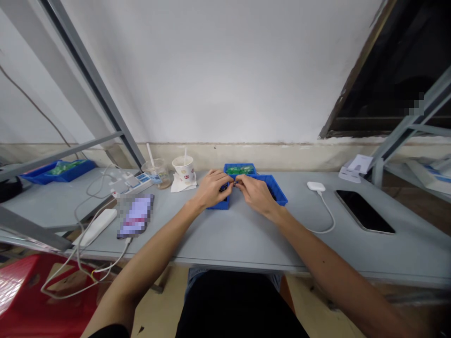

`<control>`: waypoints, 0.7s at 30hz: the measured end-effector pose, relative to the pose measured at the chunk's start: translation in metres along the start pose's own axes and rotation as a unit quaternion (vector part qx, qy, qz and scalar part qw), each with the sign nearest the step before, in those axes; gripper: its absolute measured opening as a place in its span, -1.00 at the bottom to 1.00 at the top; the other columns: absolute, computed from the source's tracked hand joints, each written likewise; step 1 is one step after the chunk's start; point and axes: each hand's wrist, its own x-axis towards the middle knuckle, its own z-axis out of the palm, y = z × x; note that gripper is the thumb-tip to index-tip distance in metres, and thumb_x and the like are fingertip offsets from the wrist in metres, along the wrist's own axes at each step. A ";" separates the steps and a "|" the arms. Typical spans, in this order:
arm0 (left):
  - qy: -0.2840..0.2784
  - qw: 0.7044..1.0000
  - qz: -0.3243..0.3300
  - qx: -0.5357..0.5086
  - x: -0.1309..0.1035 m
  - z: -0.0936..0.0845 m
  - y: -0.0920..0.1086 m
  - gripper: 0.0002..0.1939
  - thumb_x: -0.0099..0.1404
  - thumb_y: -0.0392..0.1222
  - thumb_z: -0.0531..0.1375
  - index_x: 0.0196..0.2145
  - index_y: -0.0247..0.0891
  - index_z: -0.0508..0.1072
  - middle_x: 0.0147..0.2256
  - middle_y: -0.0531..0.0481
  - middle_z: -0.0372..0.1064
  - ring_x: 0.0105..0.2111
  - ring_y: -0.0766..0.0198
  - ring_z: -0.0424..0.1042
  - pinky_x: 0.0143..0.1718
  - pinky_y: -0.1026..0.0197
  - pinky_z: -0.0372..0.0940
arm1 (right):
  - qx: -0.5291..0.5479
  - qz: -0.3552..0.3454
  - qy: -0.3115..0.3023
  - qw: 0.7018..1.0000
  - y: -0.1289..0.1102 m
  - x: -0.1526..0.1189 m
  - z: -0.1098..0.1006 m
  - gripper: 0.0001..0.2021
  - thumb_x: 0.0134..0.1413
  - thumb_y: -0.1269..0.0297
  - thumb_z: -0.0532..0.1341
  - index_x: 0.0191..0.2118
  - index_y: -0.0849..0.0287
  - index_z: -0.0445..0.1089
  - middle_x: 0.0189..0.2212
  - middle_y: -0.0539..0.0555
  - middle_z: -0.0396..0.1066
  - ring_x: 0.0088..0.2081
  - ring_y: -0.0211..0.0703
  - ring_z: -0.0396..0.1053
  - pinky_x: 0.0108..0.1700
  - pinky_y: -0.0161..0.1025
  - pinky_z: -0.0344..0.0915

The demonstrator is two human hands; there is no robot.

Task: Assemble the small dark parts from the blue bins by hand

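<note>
My left hand (213,188) and my right hand (256,194) meet at the middle of the grey table, fingertips pinched together around a small dark part (235,184). The part is too small to make out clearly. Under my left hand sits a blue bin (221,205) with dark pieces in it. A second blue bin (280,191), also holding dark pieces, is partly hidden behind my right hand. Just behind both hands stands a third blue bin (239,166) with green contents.
Left on the table (225,234) are a paper cup (184,170), a clear cup (158,173), a power strip (136,184) and a purple phone (137,216) with cables. Rightward lie a white case (316,186) and a black phone (364,211). Metal posts flank the table.
</note>
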 end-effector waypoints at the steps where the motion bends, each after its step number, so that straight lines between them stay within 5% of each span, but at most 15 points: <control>1: -0.005 1.000 -0.002 -0.001 0.000 0.000 0.000 -0.77 0.49 -0.17 0.08 -0.21 -0.22 0.53 -0.28 -0.05 0.56 -0.23 0.16 0.48 -0.05 0.04 0.27 | 0.003 -0.004 0.000 1.000 0.000 0.000 0.000 -0.84 0.49 0.29 0.04 -0.01 0.15 0.34 -0.11 0.16 0.58 -0.12 -0.07 0.54 -0.11 -0.21 0.35; 16: -0.028 0.999 0.040 0.015 0.001 -0.001 -0.003 -0.77 0.52 -0.17 0.07 -0.19 -0.20 0.52 -0.23 -0.04 0.58 -0.19 0.16 0.49 -0.01 0.03 0.27 | 0.119 0.060 0.000 0.991 0.005 0.001 0.009 -0.86 0.45 0.25 0.08 -0.13 0.11 0.35 -0.33 0.04 0.52 -0.29 -0.12 0.50 -0.21 -0.28 0.27; 21: -0.009 0.999 -0.008 0.036 -0.001 -0.009 -0.022 -0.77 0.50 -0.15 0.09 -0.21 -0.23 0.52 -0.23 -0.07 0.57 -0.16 0.12 0.46 -0.03 0.00 0.28 | 0.038 0.106 -0.003 0.994 0.010 0.009 0.002 -0.83 0.43 0.30 0.10 -0.07 0.12 0.43 -0.21 0.09 0.58 -0.19 -0.10 0.51 -0.13 -0.26 0.29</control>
